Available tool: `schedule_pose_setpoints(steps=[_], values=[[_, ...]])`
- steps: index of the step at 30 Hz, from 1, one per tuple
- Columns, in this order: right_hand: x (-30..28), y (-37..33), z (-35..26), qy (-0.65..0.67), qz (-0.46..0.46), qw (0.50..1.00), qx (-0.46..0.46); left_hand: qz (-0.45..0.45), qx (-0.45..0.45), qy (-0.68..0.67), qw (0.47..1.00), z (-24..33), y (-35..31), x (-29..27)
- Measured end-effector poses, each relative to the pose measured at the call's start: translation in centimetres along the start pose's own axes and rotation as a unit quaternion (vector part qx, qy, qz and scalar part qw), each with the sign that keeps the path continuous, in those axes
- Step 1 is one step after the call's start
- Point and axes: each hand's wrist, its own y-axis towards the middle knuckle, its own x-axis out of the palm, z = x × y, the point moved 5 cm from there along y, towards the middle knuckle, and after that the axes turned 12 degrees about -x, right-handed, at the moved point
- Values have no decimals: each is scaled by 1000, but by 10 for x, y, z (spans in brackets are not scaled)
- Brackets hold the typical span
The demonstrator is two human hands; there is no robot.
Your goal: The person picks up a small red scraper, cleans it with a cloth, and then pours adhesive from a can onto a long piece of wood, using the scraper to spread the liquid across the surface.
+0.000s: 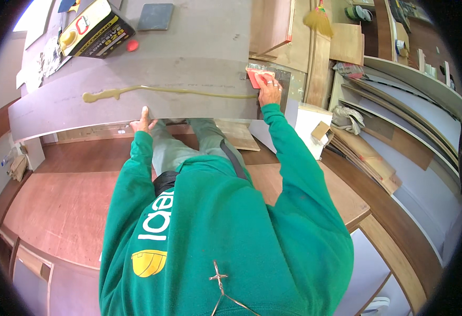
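A long grey board (189, 108) lies across the work surface, with a wavy line of yellowish glue (173, 90) running along it. My right hand (269, 94) is closed around a red spreader (254, 79) at the board's right end, where the glue line stops. Streaked residue shows along the spreader's far edge. At the near edge of the board, my left hand (143, 125) grips the rim, one digit lying on top and the others partly hidden.
Beyond the board stand a black and yellow glue can (96, 31), a red cap (132, 46) and a dark square plate (155, 17). A straw brush (319, 21) lies at the far right. Stacked panels (368, 152) and a crumpled glove (348, 119) are to my right.
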Motion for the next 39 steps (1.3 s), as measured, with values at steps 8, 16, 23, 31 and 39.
schedule_pose_setpoints(steps=[8,16,23,31,39], values=[[-24,-3,28,-3,-25,994,110,8,0,8,1000,-3,8,-5],[4,9,13,-15,-151,967,206,20,-17,4,1000,0,0,0],[18,24,-20,19,-169,971,171,38,13,-10,999,7,-15,6],[18,45,-67,19,-170,983,70,-50,-1,-25,998,-2,10,-1],[-9,42,15,27,-119,992,-34,-3,24,-21,999,0,7,0]])
